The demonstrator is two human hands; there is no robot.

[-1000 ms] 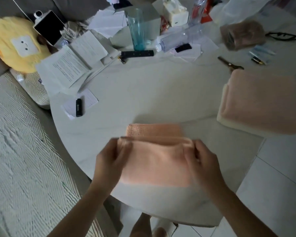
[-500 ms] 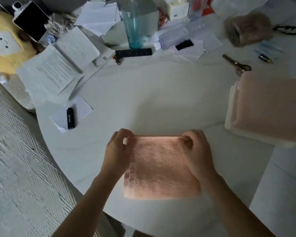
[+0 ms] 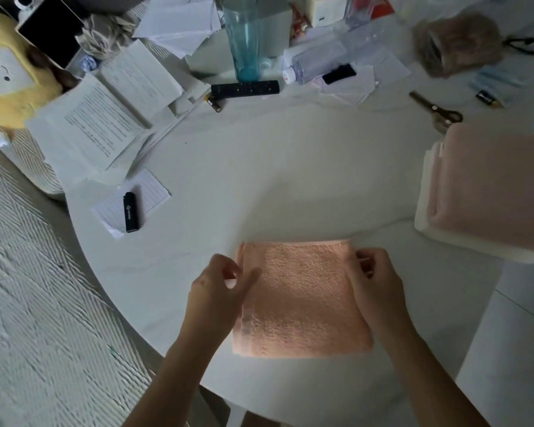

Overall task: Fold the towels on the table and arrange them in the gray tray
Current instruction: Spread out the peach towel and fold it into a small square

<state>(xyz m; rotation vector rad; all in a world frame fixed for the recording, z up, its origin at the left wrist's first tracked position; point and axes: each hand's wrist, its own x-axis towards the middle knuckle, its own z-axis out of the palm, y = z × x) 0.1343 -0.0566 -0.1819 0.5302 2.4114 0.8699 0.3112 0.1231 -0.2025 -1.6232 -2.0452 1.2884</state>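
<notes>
White table (image 3: 259,180), folded towel (image 3: 299,300) apparently between hands

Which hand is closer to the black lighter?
Left. The left hand sits at the towel's left edge, just right of and below the black lighter. The right hand is across the towel, much farther away.

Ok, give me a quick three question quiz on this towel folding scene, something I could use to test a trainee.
1. True or false: the peach towel lies folded flat on the white table.
2. What lies nearest the left hand? A) scissors B) black lighter C) remote control
3. Fill in: the stack of pink towels sits at the table's ___ edge.

Key: 1 true; 2 B; 3 right. The right hand is at the towel's right side.
</notes>
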